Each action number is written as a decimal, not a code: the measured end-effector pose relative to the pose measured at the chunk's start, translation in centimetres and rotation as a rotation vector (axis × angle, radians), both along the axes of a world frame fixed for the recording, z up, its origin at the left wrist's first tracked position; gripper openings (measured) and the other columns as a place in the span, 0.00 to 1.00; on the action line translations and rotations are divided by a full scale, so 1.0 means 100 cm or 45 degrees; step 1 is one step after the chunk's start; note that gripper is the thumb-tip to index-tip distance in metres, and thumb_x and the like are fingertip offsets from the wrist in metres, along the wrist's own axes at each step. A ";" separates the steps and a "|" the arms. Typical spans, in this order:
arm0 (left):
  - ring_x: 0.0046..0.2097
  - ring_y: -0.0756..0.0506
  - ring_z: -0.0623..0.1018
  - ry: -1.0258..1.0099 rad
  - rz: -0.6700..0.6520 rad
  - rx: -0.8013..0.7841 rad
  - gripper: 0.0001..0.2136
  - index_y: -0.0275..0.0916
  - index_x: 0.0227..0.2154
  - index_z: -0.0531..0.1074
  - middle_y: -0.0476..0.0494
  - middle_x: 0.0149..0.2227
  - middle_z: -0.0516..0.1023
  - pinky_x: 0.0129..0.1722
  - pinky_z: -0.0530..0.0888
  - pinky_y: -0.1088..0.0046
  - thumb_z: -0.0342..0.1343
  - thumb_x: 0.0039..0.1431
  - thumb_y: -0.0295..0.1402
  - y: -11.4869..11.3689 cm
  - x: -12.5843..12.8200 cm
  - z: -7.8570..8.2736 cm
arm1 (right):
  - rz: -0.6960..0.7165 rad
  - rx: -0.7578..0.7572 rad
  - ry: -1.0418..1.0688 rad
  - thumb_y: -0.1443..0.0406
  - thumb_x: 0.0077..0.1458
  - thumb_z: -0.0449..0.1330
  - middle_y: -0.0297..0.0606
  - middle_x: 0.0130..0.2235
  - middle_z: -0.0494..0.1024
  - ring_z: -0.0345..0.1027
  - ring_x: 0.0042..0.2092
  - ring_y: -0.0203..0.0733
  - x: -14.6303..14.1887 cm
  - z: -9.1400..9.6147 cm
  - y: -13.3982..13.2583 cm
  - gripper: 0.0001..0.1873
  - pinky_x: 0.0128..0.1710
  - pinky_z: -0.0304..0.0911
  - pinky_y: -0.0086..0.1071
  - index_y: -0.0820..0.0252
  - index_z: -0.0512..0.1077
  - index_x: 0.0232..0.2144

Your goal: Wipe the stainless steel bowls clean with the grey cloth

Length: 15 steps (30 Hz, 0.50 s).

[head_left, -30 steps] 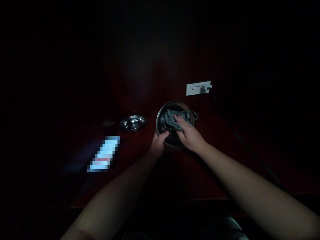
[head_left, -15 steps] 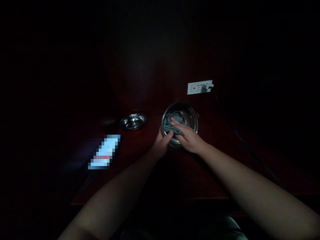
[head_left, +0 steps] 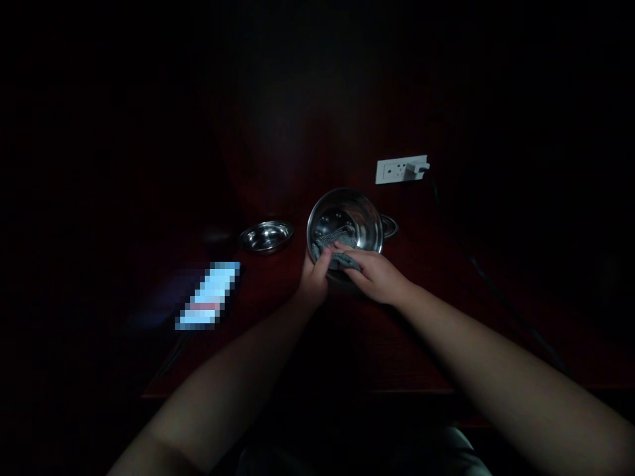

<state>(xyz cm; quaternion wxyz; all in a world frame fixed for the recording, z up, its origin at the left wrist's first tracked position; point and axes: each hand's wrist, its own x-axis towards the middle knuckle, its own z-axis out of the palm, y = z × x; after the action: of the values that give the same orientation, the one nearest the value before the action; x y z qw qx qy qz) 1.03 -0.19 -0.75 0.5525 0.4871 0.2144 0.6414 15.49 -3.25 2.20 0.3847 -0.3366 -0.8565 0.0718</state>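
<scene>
A round stainless steel pot (head_left: 370,221) is tilted over the table, its mouth turned toward me, and a loop handle shows on its right side. My left hand (head_left: 315,281) grips the pot's near left edge, thumb over the rim and the other fingers mostly hidden behind the wall. Inside the pot lies a bunched grey-green cloth (head_left: 344,237). My right hand (head_left: 374,274) reaches over the near rim with the cloth in its grip, pressing it against the lower inner wall. Part of the cloth folds out beneath the fingers.
A shallow shiny metal dish (head_left: 266,238) rests on the dark red table (head_left: 411,357) left of the pot. Nearer me lies a lit, blurred-out phone (head_left: 208,296). Behind is a white wall socket (head_left: 401,170) with a plug; a dark cable (head_left: 501,301) runs along the right.
The pot has shifted slightly left and tipped further, so more of its inside and its side handle show. My right hand and the cloth have moved toward the near rim.
</scene>
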 end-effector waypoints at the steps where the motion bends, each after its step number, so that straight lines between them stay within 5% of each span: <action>1: 0.55 0.40 0.71 -0.005 0.022 -0.003 0.25 0.40 0.50 0.67 0.40 0.51 0.73 0.59 0.63 0.61 0.60 0.51 0.45 0.000 0.000 0.000 | -0.021 -0.007 -0.010 0.67 0.59 0.50 0.40 0.57 0.69 0.58 0.61 0.44 0.000 0.001 0.000 0.21 0.60 0.57 0.42 0.58 0.67 0.54; 8: 0.53 0.41 0.73 0.036 0.128 0.013 0.24 0.41 0.50 0.67 0.42 0.49 0.74 0.56 0.65 0.63 0.60 0.51 0.44 0.001 -0.003 0.003 | -0.270 -0.030 -0.075 0.66 0.57 0.52 0.38 0.49 0.77 0.71 0.50 0.46 0.001 0.002 0.001 0.17 0.50 0.67 0.39 0.56 0.73 0.47; 15: 0.54 0.41 0.72 0.035 0.026 0.025 0.24 0.41 0.49 0.67 0.42 0.52 0.73 0.56 0.65 0.63 0.60 0.50 0.44 -0.003 -0.001 0.006 | -0.446 0.046 0.086 0.67 0.57 0.50 0.43 0.59 0.65 0.60 0.60 0.46 0.002 -0.002 0.007 0.24 0.60 0.57 0.42 0.63 0.66 0.56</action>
<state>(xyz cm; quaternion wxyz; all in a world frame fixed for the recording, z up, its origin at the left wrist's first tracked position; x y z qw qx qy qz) 0.94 -0.48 -0.12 0.5381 0.4991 0.2208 0.6424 15.70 -2.59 1.97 0.4258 -0.4709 -0.7726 -0.0002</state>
